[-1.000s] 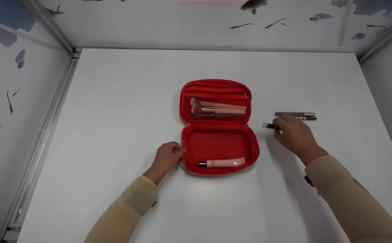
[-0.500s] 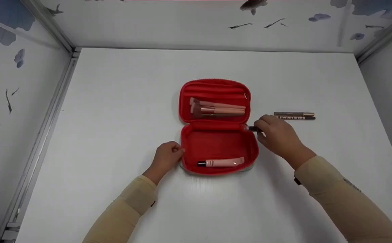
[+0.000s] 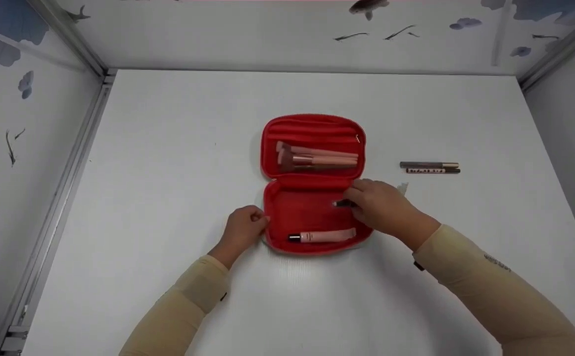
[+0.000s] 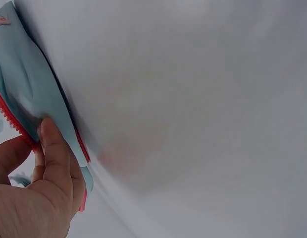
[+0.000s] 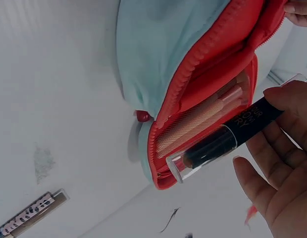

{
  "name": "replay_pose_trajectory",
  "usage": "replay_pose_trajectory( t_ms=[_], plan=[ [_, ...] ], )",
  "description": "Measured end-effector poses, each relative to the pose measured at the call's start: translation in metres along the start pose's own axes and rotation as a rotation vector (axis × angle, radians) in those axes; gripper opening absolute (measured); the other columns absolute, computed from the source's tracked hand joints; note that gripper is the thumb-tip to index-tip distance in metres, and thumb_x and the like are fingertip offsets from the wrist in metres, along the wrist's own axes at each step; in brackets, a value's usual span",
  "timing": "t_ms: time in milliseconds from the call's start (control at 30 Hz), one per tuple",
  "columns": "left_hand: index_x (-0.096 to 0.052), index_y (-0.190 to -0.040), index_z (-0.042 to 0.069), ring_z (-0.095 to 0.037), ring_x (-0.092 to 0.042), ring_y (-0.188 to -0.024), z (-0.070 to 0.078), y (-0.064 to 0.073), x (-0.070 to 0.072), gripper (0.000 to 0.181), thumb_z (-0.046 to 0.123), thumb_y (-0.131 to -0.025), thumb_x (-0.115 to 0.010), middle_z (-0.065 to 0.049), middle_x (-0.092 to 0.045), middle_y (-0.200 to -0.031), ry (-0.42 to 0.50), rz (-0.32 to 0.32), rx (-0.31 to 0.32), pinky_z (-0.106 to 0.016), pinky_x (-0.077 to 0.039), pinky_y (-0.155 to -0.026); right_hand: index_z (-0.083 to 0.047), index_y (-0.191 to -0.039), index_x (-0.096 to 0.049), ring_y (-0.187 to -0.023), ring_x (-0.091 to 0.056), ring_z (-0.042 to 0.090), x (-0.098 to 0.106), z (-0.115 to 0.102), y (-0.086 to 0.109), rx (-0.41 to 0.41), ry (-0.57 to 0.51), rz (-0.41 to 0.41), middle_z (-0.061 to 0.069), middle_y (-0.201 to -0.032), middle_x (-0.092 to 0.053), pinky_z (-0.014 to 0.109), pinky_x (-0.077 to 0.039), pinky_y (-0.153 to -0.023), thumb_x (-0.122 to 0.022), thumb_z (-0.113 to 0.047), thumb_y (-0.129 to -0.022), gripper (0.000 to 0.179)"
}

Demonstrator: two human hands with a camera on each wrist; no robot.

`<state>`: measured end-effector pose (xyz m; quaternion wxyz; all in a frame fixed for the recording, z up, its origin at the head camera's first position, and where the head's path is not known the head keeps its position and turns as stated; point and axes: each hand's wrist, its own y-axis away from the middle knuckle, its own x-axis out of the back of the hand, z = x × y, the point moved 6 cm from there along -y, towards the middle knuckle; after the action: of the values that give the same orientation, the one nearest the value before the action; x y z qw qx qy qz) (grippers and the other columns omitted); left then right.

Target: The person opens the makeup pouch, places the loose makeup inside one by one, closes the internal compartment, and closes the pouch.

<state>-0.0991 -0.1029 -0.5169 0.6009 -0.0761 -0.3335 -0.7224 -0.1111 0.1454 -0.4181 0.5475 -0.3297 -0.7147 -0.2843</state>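
A cosmetic bag (image 3: pixel 297 200), red inside and pale blue outside (image 4: pixel 32 64), lies unzipped and spread open mid-table. At its left rim my left hand (image 3: pixel 242 228) pinches the zipper edge between thumb and fingers. My right hand (image 3: pixel 387 207) holds a black makeup stick (image 5: pixel 255 121) with a clear cap over the right side of the lower compartment. Gold lettering on the stick is only partly readable. Inside that compartment, along the front, is a pink squeeze tube (image 3: pixel 326 236) with a black cap. Pink-handled makeup brushes (image 3: pixel 324 158) sit in the lid half.
Two slim cosmetic pencils or tubes lie side by side to the bag's right: a grey-and-gold one (image 3: pixel 428 164) and a patterned one (image 3: pixel 431 171). A small grey mark (image 3: pixel 403 188) shows on the table near my right hand. Printed panels (image 3: pixel 287 39) wall the table's back and sides.
My right hand has carried the makeup stick leftward from beside the two slim pencils to over the bag's lower compartment. The left hand has kept its grip on the rim.
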Motion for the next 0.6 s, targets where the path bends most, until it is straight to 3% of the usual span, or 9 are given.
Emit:
replay_pose_trajectory(
  t_ms=[300, 600],
  plan=[
    [-0.064, -0.086, 0.007, -0.013, -0.050, -0.065, 0.002, 0.000, -0.001, 0.011, 0.015, -0.092, -0.062, 0.000, -0.056, -0.068, 0.009, -0.009, -0.003, -0.023, -0.041, -0.058, -0.009, -0.100, -0.067, -0.086, -0.059, 0.018, -0.010, -0.022, -0.011, 0.047, -0.002, -0.141, 0.004, -0.093, -0.062, 0.035, -0.054, -0.079, -0.074, -0.010, -0.084, 0.018],
    [-0.064, -0.088, 0.007, -0.014, -0.050, -0.069, 0.003, 0.000, -0.001, 0.011, 0.016, -0.093, -0.062, -0.001, -0.056, -0.072, -0.005, -0.006, 0.010, -0.023, -0.041, -0.060, -0.012, -0.103, -0.066, -0.086, -0.057, 0.018, -0.022, -0.037, -0.029, 0.080, 0.011, -0.244, 0.002, -0.093, -0.063, 0.034, -0.053, -0.082, -0.076, -0.014, -0.082, 0.024]
  ],
)
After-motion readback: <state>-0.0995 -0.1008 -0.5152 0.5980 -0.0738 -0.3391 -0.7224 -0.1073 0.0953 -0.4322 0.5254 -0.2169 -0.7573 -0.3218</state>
